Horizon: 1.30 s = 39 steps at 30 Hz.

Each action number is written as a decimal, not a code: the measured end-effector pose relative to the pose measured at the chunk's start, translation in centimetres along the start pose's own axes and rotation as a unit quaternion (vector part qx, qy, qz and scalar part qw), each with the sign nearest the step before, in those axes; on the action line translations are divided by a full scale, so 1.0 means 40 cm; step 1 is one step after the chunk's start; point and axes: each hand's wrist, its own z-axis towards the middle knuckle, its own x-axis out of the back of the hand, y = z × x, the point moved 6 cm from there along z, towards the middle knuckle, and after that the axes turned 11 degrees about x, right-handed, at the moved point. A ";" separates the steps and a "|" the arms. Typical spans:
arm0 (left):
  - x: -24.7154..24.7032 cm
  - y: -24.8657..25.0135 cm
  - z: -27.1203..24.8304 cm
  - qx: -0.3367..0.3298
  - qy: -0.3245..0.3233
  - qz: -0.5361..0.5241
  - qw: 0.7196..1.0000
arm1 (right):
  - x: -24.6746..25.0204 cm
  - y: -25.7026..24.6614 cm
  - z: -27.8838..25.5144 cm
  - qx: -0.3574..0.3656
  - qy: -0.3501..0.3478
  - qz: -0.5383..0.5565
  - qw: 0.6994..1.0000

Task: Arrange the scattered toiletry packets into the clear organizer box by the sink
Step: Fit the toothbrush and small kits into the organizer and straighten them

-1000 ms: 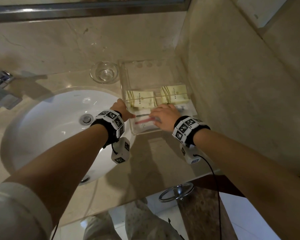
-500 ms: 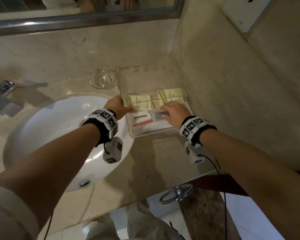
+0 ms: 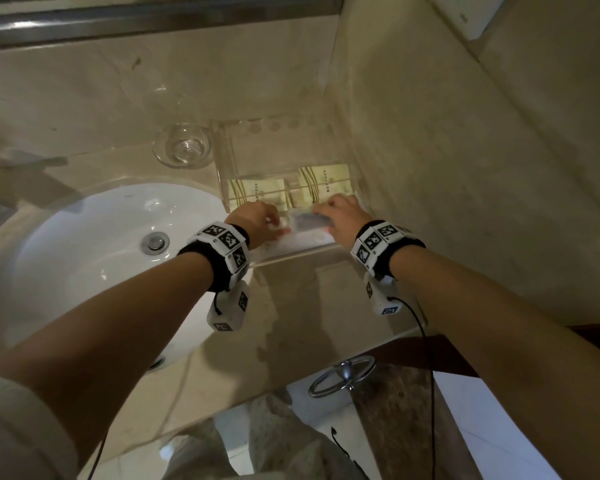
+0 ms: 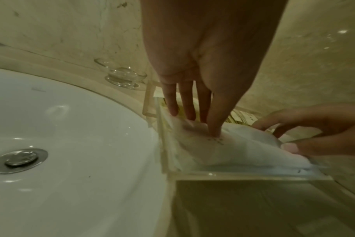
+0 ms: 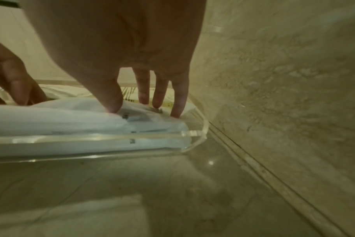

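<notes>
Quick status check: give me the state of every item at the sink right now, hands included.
clear organizer box: on the counter, open-topped, holding packets.
two yellow packets: flat, side by side in the box.
white packets: in the box's near compartment, pressed down.
left hand: straight fingers pressing the white packets.
right hand: fingers pressing the same packets.
glass dish: upright, looks empty.
sink: dry-looking, drain visible.

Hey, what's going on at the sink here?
A person is tidying toiletry packets in the clear organizer box beside the sink. Both hands are in its front section: the left hand and right hand press straight fingers down on the white packets there. Two cream packets sit in the section behind. A glass dish stands to the box's left.
</notes>
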 end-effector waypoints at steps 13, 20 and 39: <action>-0.018 -0.002 -0.001 -0.109 -0.014 0.083 0.990 | 0.018 -0.029 -0.041 0.079 0.072 -0.043 0.993; -0.049 -0.002 -0.004 -0.148 -0.016 0.149 0.978 | -0.005 -0.025 -0.049 0.089 0.038 -0.038 0.995; -0.002 -0.018 -0.002 -0.152 0.035 0.075 0.985 | 0.031 -0.009 -0.049 0.043 0.107 -0.007 0.993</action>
